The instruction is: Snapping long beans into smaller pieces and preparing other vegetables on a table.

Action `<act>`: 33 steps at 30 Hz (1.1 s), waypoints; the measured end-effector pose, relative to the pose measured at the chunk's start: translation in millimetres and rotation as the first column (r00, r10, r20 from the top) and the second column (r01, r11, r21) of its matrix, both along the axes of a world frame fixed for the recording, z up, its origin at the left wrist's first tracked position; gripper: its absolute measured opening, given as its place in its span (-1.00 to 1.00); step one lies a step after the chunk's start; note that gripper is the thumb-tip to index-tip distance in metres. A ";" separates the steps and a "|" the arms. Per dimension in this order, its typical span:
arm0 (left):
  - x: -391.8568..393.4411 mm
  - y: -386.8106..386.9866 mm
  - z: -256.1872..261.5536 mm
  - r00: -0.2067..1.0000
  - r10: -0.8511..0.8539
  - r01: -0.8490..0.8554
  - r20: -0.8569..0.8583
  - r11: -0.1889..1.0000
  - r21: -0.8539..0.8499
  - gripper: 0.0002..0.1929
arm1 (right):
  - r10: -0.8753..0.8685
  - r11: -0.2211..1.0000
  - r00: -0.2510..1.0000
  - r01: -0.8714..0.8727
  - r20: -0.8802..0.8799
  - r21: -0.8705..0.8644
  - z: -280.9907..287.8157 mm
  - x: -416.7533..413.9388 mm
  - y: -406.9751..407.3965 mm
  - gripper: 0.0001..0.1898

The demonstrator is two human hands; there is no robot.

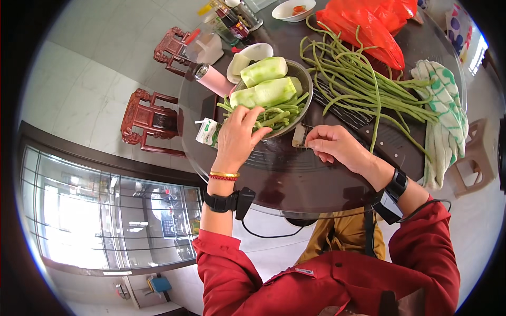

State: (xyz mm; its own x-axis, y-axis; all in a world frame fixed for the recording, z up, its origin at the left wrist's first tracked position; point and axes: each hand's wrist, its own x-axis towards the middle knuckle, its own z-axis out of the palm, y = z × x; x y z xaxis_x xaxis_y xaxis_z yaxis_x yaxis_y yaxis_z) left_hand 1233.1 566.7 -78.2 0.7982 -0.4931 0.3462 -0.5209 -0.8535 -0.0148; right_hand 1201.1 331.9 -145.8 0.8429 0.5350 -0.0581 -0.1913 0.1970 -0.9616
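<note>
My left hand (240,134) is over the near left rim of a metal basin (309,89), fingers apart above short pieces of green bean (276,117). In the same basin, peeled pale-green gourd pieces (269,91) lie on the beans. Just right of the basin, my right hand (336,143) has its thumb and index fingertip together. Whether something small is between them I cannot tell. Beside those fingertips lies a small beige, dark-edged object (299,135). Long uncut green beans (355,79) spread in a loose heap beyond my right hand.
A red plastic bag (367,23) sits behind the beans, a green-and-white towel (442,122) at the right. Left of the basin are a pink flask (213,80), a white bowl (259,49) and a small carton (206,131). Carved wooden chairs (152,120) flank the glass-topped table (284,189).
</note>
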 end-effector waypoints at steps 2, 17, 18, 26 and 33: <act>-3.0 6.8 -9.8 0.999 -0.017 0.012 -0.047 0.993 -0.122 -0.69 | -0.003 1.000 1.000 0.003 0.001 -0.004 3.1 -0.6 -0.5 -0.86; -3.8 3.1 -56.0 0.997 0.013 0.050 0.071 0.584 -0.810 -0.94 | -0.029 0.997 0.999 0.032 0.034 -0.064 -7.5 5.5 1.9 -0.87; -3.4 5.7 -53.2 0.995 0.027 0.057 0.095 0.631 -0.774 -0.93 | -0.029 0.995 0.999 0.032 0.036 -0.096 -2.0 4.2 1.1 -0.88; 12.6 -9.6 -23.1 0.994 0.090 -0.105 -0.056 0.896 -0.432 -0.87 | 0.028 0.984 0.998 -0.016 0.064 -0.179 -0.3 0.1 9.2 -0.89; 24.2 -11.2 -31.4 0.989 0.148 -0.141 0.005 0.955 -0.262 -0.85 | 0.017 0.984 0.998 -0.005 0.064 -0.180 0.1 0.3 6.3 -0.89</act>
State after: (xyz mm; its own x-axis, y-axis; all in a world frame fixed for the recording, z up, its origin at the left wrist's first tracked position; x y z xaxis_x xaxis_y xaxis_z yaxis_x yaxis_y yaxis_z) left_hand 1257.3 555.5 -109.7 0.8441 -0.2634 0.4670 -0.3939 -0.8956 0.2068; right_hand 1201.4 338.2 -145.8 0.8423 0.5297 -0.0994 -0.1282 0.0179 -0.9916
